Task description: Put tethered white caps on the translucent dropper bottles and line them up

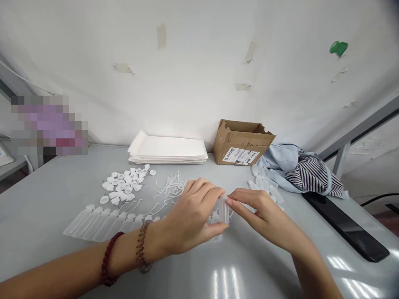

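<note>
Bright, cool, fairly even indoor light fills the scene. It seems to come from overhead: strip-shaped white reflections glare on the glossy grey counter [40,207] at bottom centre and lower right. A soft, faint shadow spreads on it below the right hand [264,209]. The pale wall [199,50] dims toward the upper right corner. Wide-angle distortion stretches the edges; coarse pixelation hides a patch at left.

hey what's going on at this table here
A person's left hand grips a small clear tube between thumb and fingers, while the right hand has its fingertips at the upper end. A row of similar tubes lies on the grey table, partly hidden by the left arm. Beyond are piled white caps and thin white strips.
</note>
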